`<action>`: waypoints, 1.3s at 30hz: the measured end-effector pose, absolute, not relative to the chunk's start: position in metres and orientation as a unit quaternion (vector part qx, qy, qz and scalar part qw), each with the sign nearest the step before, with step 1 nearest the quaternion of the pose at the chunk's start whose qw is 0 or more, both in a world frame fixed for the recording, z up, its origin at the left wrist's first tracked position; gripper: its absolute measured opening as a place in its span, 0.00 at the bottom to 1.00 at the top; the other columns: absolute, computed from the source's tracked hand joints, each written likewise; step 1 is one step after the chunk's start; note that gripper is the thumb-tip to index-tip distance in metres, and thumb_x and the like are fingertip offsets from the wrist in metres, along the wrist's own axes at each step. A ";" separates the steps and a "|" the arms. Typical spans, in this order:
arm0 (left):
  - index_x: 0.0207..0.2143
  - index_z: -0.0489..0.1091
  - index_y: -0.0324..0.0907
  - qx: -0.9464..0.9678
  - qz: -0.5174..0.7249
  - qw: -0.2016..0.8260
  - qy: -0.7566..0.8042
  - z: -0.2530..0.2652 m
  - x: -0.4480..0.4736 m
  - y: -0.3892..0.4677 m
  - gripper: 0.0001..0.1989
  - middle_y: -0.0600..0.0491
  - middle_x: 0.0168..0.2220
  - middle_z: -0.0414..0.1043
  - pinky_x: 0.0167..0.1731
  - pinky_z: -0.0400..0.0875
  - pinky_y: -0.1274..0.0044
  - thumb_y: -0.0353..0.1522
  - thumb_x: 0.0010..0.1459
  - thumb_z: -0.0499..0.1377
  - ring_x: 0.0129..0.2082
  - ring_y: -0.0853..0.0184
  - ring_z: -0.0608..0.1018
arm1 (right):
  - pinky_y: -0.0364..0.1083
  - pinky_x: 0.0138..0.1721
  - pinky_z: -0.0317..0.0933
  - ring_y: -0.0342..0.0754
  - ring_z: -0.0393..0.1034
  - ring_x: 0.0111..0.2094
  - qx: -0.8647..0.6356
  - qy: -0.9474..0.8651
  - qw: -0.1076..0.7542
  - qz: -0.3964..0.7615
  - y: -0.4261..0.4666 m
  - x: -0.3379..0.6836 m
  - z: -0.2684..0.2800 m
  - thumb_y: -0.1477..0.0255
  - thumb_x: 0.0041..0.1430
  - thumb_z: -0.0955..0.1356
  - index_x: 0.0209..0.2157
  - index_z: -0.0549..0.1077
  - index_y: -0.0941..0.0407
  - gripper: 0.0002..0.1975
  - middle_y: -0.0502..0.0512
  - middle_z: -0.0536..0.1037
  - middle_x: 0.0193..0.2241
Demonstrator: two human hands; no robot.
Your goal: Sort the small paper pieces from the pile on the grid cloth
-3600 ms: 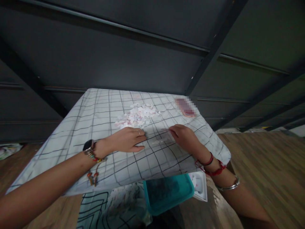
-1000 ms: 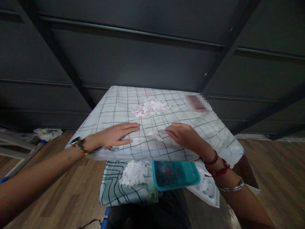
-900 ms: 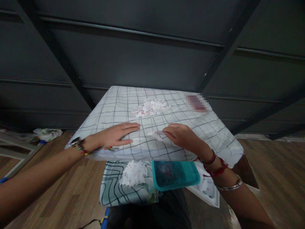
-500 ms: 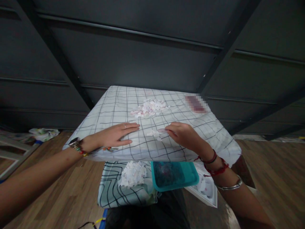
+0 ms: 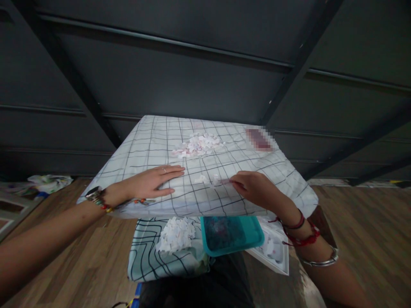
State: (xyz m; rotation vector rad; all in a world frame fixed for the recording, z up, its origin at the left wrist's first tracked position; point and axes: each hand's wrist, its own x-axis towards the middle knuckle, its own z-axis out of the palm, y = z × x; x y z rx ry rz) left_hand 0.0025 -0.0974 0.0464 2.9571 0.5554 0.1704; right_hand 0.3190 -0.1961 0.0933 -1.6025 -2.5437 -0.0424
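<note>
My left hand [image 5: 152, 182] lies flat on the white checked cloth [image 5: 154, 132], its fingers stretched out and holding nothing. My right hand [image 5: 257, 188] pinches a thin, pale, see-through stick-like piece [image 5: 225, 181]; its exact kind is too blurred to name. The tip of this piece points left and reaches a few small white paper scraps [image 5: 215, 177]. More white scraps [image 5: 202, 179] lie just to the left, between my hands. Farther back on the cloth is a larger heap of white and pinkish paper scraps [image 5: 201, 144].
Below the table's front edge are a second heap of white scraps [image 5: 176, 234] on a green checked cloth [image 5: 144, 256], a teal plastic tray [image 5: 205, 248] and a white box [image 5: 279, 267]. A blurred-out reddish object [image 5: 260, 140] lies at the back right. Dark panels [image 5: 180, 77] stand behind.
My right hand has drawn slightly right with the pale piece, and the small scraps have spread apart. The left hand stays flat on the cloth. The whole view has shifted a little.
</note>
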 end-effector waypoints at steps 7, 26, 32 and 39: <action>0.60 0.45 0.46 0.978 0.059 0.069 0.188 0.044 0.002 -0.096 0.27 0.49 0.61 0.46 0.57 0.52 0.70 0.40 0.61 0.49 0.58 0.61 0.56 | 0.41 0.31 0.55 0.44 0.67 0.31 -0.497 -0.866 0.047 0.032 -0.212 0.325 0.103 0.74 0.58 0.60 0.31 0.72 0.57 0.10 0.53 0.75 0.29; 0.61 0.42 0.43 0.981 0.012 0.046 0.188 0.051 0.004 -0.100 0.32 0.47 0.62 0.42 0.57 0.50 0.69 0.46 0.59 0.48 0.59 0.57 0.53 | 0.42 0.34 0.59 0.43 0.68 0.33 -0.415 -0.898 0.088 0.117 -0.225 0.346 0.099 0.72 0.60 0.60 0.38 0.73 0.57 0.11 0.54 0.75 0.32; 0.62 0.40 0.42 0.983 0.004 0.038 0.178 0.051 0.007 -0.103 0.35 0.45 0.62 0.40 0.57 0.48 0.67 0.47 0.59 0.48 0.60 0.56 0.52 | 0.43 0.35 0.60 0.44 0.69 0.33 -0.414 -0.899 0.053 0.134 -0.233 0.344 0.099 0.71 0.61 0.60 0.37 0.73 0.56 0.11 0.54 0.75 0.31; 0.62 0.34 0.43 0.980 -0.005 0.021 0.196 0.048 0.017 -0.105 0.35 0.47 0.63 0.34 0.58 0.43 0.66 0.48 0.60 0.45 0.61 0.57 0.45 | 0.43 0.36 0.60 0.45 0.68 0.35 -0.431 -0.894 0.059 0.105 -0.223 0.337 0.105 0.71 0.61 0.59 0.38 0.72 0.57 0.12 0.55 0.75 0.33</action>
